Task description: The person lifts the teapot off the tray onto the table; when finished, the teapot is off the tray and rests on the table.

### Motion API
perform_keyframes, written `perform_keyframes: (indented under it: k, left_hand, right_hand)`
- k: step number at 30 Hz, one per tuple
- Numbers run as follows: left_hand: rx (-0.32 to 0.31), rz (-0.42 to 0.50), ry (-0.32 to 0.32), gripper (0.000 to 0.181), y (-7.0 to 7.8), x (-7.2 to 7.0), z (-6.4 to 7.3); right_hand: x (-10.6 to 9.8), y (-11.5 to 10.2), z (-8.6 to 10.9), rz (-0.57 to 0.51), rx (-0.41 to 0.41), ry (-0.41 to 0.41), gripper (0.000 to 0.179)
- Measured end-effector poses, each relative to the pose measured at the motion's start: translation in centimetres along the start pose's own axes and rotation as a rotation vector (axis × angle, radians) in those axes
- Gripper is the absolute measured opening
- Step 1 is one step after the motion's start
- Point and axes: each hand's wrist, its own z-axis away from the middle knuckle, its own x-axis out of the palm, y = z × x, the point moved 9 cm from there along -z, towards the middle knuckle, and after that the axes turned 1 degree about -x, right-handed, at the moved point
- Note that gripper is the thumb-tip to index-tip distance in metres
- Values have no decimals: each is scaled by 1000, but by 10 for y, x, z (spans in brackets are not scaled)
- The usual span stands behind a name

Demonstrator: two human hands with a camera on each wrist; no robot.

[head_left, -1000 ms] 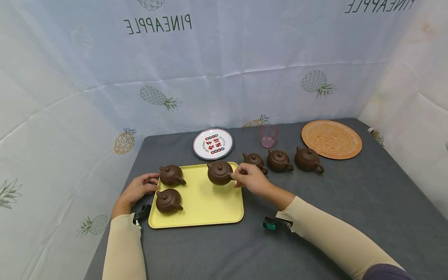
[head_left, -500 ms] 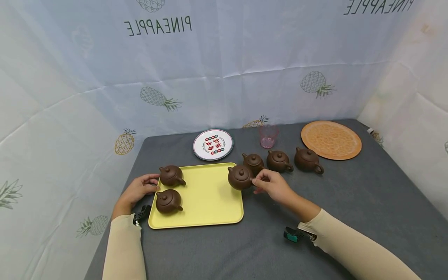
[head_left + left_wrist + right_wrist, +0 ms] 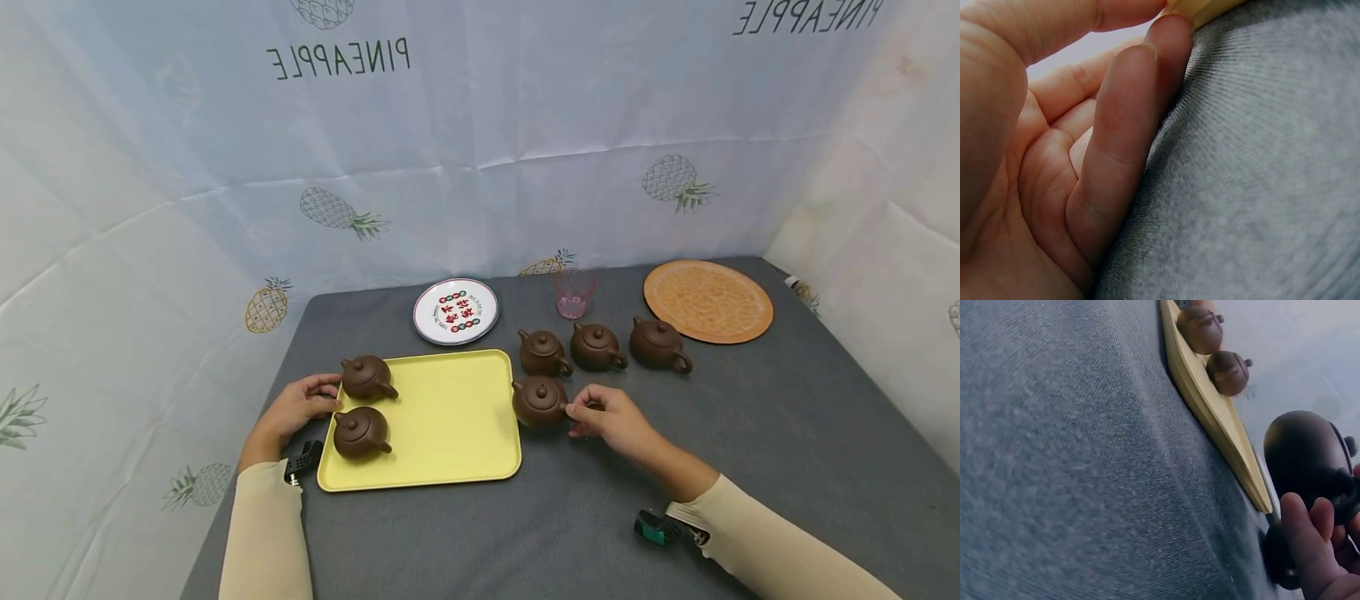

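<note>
My right hand pinches the handle of a dark brown teapot just off the right edge of a yellow tray. In the right wrist view, this teapot appears raised above the cloth, its handle between the fingers. My left hand holds the tray's left edge; the left wrist view has the thumb and a fingertip meeting at the yellow rim. Two similar teapots stand on the tray's left side, one at the back and one in front.
Three more teapots stand in a row behind the held one: a left one, a middle one and a right one. Along the back of the grey-clothed table are a white plate, a pink clear cup and a round orange-brown mat.
My right hand has carried the teapot from over the tray's back right corner to the right and nearer me, past the tray's edge. The left hand and the tray have stayed in place.
</note>
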Motion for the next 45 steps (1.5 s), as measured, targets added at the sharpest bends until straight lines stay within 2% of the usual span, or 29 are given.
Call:
perform_keyframes:
  k: [7,14,21,34,37,40,43,45]
  left_hand:
    - [8,-2,-2,61,-2,0,-1]
    - [-13,-7,-17,57,27,5,13]
    - [-18,-10,1,60,1,0,1]
    - [-18,1,0,61,-2,1,0]
    - [-20,4,-6,60,4,2,4]
    - [-19,7,-12,57,17,5,10]
    - [-18,-4,-16,55,30,7,16]
    - [-19,-9,-16,54,34,8,17]
  right_hand:
    - [1,7,7,-18,1,-4,23]
    - [0,16,13,-18,8,-6,24]
    - [0,23,17,-25,27,-14,23]
    - [1,30,20,-22,33,-3,24]
    - [2,29,20,-4,25,-2,24]
    - [2,29,20,13,25,-1,24]
    - [-1,29,19,71,41,13,27]
    - [-4,28,18,130,50,33,29]
